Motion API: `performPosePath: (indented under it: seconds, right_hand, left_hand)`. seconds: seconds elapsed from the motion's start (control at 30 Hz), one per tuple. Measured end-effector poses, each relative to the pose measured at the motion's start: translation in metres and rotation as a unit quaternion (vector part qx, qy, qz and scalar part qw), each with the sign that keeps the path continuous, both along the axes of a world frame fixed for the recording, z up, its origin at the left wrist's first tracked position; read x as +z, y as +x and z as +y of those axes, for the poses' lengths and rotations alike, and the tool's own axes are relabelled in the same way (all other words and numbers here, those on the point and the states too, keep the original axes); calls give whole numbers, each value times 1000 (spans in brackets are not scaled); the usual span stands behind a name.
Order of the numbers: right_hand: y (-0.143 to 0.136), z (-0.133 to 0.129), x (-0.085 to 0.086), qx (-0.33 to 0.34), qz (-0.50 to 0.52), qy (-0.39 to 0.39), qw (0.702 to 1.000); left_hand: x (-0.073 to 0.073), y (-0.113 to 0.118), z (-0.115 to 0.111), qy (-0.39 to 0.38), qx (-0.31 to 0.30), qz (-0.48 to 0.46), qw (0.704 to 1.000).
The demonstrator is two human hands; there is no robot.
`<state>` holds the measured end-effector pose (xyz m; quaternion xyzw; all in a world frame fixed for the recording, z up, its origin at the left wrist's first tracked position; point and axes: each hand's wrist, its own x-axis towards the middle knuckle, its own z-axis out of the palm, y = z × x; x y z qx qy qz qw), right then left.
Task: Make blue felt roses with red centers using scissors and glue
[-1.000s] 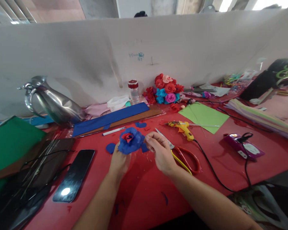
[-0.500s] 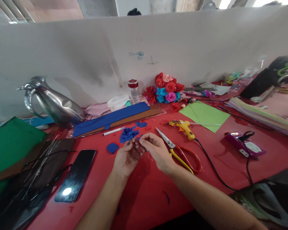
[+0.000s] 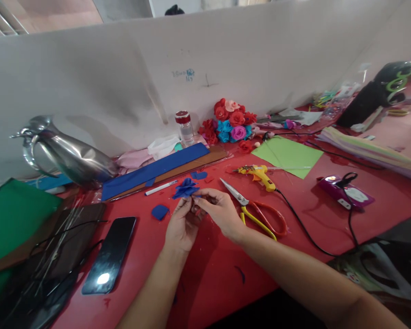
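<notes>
A blue paper flower (image 3: 186,188), seen from the side with ruffled petals, rises from the fingertips of my left hand (image 3: 182,225), which is closed on its base. My right hand (image 3: 222,212) is pinched against the flower's near right side; a small bit of blue petal shows at its fingertips, partly hidden by them. Left of the hands lies a loose blue petal (image 3: 160,212), and behind the flower are more blue petals (image 3: 199,175). Scissors (image 3: 246,203) with red and yellow handles lie just right of my right hand.
A yellow glue gun (image 3: 260,175) with a black cord lies beyond the scissors. Around the red table are a phone (image 3: 110,256), a white pen (image 3: 160,188), blue paper strip (image 3: 157,170), green sheet (image 3: 287,155), metal jug (image 3: 68,153), glass jar (image 3: 185,129), paper-flower bouquet (image 3: 234,121) and purple device (image 3: 345,192).
The blue flower has tipped from facing the camera to a side-on view above the fingertips. My right fingers have come closer to it. The camera view has shifted slightly.
</notes>
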<state>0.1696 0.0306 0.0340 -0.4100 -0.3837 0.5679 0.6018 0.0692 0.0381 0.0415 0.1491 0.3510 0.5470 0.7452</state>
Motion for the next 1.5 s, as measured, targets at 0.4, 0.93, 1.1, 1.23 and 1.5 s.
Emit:
performPosePath:
  seconds: [0.4,0.93,1.1,1.23,1.5]
  right_hand:
    - [0,1,3,-16,90,-16,996]
    - [2,-1,-5,-82,-174,89,977]
    - [2,-11,-5,-104,-439,188,872]
    - [1,-16,-4,-76,-557,208,800]
    - [0,-11,1,-90,-348,103,927]
  left_hand:
    - [-6,5,-2,82,26,98,991]
    - [2,5,-5,100,65,183,976]
    - [-2,-1,-4,124,71,262,955]
    - [-7,-3,-3,171,88,320,928]
    - [-3,-1,-7,184,97,324,923]
